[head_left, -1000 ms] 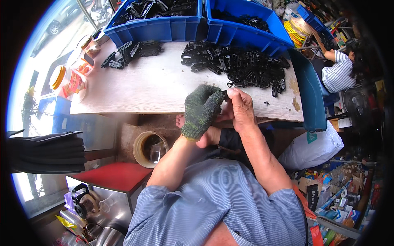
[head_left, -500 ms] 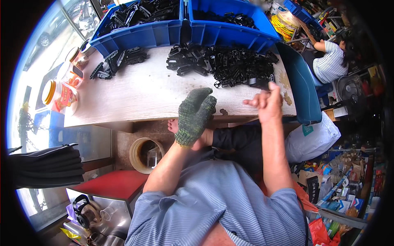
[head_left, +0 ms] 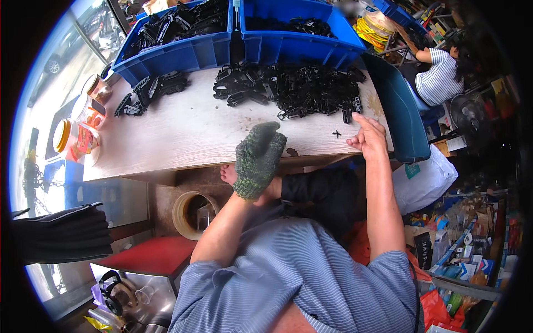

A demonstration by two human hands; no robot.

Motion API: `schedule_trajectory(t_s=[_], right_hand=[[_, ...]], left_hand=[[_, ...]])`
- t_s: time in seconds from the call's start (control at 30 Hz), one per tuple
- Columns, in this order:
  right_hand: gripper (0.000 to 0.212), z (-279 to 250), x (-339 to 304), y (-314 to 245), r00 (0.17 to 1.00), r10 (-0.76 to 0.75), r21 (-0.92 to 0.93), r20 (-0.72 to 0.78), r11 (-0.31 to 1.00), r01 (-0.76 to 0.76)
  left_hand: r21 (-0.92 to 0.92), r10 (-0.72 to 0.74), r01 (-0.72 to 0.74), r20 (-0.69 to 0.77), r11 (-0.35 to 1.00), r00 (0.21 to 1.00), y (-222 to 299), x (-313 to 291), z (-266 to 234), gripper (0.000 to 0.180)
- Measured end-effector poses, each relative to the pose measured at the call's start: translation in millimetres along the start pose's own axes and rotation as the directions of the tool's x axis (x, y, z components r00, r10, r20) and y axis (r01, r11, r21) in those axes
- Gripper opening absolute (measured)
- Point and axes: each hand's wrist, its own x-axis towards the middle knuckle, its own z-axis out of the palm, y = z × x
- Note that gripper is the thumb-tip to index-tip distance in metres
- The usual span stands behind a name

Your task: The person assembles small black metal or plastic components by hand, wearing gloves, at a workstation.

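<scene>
My left hand (head_left: 259,161) wears a dark green knitted glove and is held over the table's front edge. Its fingers are bent and pressed together; whether anything is inside them is hidden. My bare right hand (head_left: 368,136) hovers near the table's right front corner, index finger stretched out and the others loosely bent apart, with nothing seen in it. Just beyond its fingertips is the edge of a large pile of black plastic parts (head_left: 311,91). A small black cross-shaped piece (head_left: 336,134) lies on the pale table (head_left: 183,127) left of this hand.
Two blue bins (head_left: 177,58) of black parts stand along the back. A smaller group of black parts (head_left: 152,91) lies at the left, near lidded jars (head_left: 78,139). A teal tub (head_left: 408,122) adjoins the table's right side. Another person (head_left: 438,77) is at the far right.
My right hand has opened somewhat and shifted slightly right and down. The small cross-shaped piece now shows on the table beside it. The gloved hand keeps its pose; the whole view has shifted slightly.
</scene>
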Motion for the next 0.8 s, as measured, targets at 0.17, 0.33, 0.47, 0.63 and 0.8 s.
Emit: schedule_trajectory(t_s=[0.17, 0.33, 0.47, 0.63, 0.8], right_hand=[[0.026, 13, 9, -5, 0.998, 0.064, -0.22, -0.005, 0.973, -0.063], [0.022, 15, 10, -2, 1.0, 0.015, -0.283, 0.009, 0.959, -0.012], [0.021, 13, 7, -3, 1.0, 0.023, -0.253, -0.007, 0.967, -0.024], [0.019, 6, 4, 0, 1.0, -0.008, -0.19, 0.016, 0.982, 0.011], [0.019, 5, 2, 2, 0.998, -0.038, -0.214, 0.05, 0.976, 0.048]], left_hand=[[0.064, 0.013, -0.012, -0.017, 0.998, 1.0, 17, -4, 0, 0.024], [0.08, 0.061, -0.058, -0.038, 0.995, 0.997, 15, -6, 2, 0.024], [0.04, 0.094, -0.092, -0.035, 0.995, 0.995, 10, -6, 2, 0.025], [-0.046, -0.005, 0.004, -0.022, 0.999, 1.0, 4, -2, 5, 0.025], [0.03, 0.004, -0.005, 0.051, 1.0, 0.999, 8, 1, 21, 0.023]])
